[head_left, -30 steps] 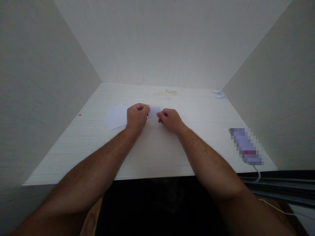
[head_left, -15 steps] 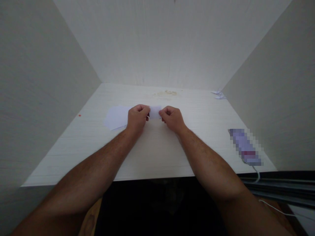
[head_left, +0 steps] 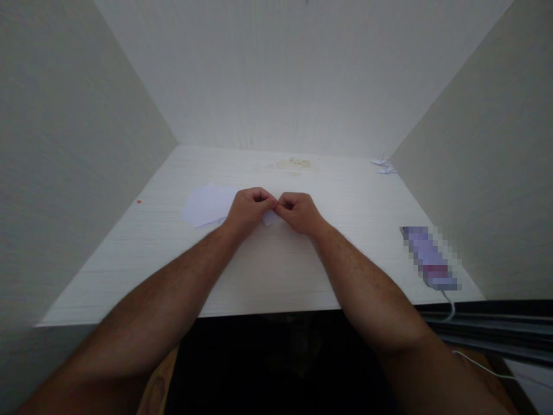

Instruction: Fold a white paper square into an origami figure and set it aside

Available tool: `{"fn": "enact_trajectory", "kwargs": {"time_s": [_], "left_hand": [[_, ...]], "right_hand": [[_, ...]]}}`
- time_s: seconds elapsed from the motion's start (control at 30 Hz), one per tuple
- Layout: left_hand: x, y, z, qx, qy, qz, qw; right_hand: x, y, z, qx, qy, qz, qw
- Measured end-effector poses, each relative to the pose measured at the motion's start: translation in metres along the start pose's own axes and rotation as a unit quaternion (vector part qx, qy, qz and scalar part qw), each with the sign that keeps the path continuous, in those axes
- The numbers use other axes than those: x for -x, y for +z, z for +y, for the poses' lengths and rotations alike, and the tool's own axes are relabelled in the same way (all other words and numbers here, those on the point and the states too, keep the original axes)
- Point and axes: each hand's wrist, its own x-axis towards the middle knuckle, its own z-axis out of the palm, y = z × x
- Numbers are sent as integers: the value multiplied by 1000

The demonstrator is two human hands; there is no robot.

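Observation:
My left hand [head_left: 248, 208] and my right hand [head_left: 299, 211] meet knuckle to knuckle over the middle of a white desk [head_left: 268, 271]. Both are closed in a pinch on a small white paper piece [head_left: 270, 218], of which only a sliver shows below the fingers. A loose stack of white paper sheets [head_left: 205, 205] lies flat on the desk just left of my left hand, partly covered by it.
White walls close the desk in on the left, back and right. A blurred phone-like object [head_left: 430, 257] with a white cable lies near the right front edge. Small folded paper bits [head_left: 383, 166] sit in the far right corner. A yellowish stain [head_left: 294, 163] marks the back.
My hands have come together until they touch. The small paper piece, seen as a rectangle stretched between them before, is now almost hidden under the fingers.

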Motion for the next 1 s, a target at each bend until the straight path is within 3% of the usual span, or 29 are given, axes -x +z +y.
{"fn": "enact_trajectory", "kwargs": {"time_s": [0.33, 0.53, 0.8, 1.0], "left_hand": [[4, 9, 2, -11, 27, 85, 996], [2, 6, 4, -57, 42, 103, 992], [0, 2, 2, 27, 8, 93, 995], [-1, 3, 0, 75, 9, 47, 996]], "right_hand": [[1, 0, -6, 121, -6, -11, 993], [-1, 0, -7, 203, -15, -40, 978], [-1, -1, 1, 95, 17, 11, 995], [2, -2, -2, 18, -21, 9, 1000]]}}
